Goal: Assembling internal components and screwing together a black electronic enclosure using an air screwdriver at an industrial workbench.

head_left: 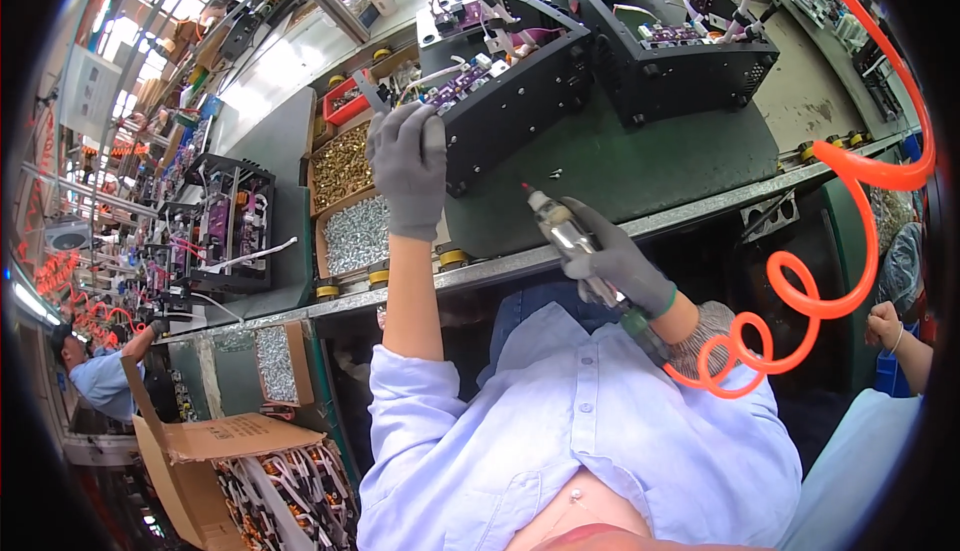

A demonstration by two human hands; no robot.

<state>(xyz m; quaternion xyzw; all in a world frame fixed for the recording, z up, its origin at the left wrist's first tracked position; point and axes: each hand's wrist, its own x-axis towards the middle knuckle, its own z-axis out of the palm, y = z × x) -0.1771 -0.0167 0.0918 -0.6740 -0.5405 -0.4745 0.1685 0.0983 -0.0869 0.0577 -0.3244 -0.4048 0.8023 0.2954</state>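
Grey gloves cover both my hands. My left hand (410, 156) is closed over the left end of an open black metal case (520, 106), its fingers curled at the upper edge. Inside that case sit a purple circuit board (462, 86) and white cables. My right hand (630, 266) is wrapped around an air screwdriver (565, 231), whose reddish tip points up and left, apart from the case. An orange coiled air hose (800, 286) runs from the tool's rear end. A small screw (556, 174) lies on the green work board (620, 181) between hand and case.
Left of the case stand bins of brass-coloured fasteners (342, 166) and silver screws (360, 236), with a red tray (345, 101) behind. A second black case (690, 76) is at right. Another open unit (235, 221) sits left. A cardboard box (235, 438) holds cabled parts. Other people work nearby.
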